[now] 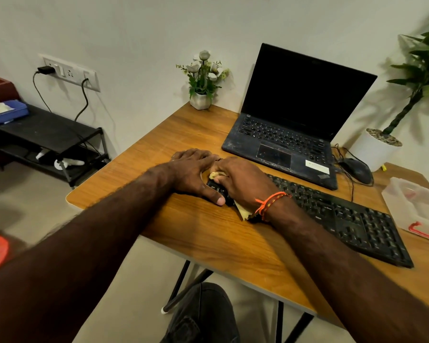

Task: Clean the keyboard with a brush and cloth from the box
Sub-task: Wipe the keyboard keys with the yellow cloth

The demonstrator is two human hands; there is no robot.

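Right grip [240,180] clamped on yellow cloth [243,212] over keyboard [337,214] at its nine-o'clock end; left grip [193,172] flat, fingers straight, bracing that end on counter [208,233].

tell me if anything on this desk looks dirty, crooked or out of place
The laptop stands out: pale smudges and dust streak its palm rest and touchpad. The keyboard lies at a slant across the table, where the right hand wipes its left end with a yellow cloth and the left hand steadies it.

Head-worn view, aimed forward and down.
The wooden table [208,233] is seen closely from above its near edge, toward the far corner at the wall.
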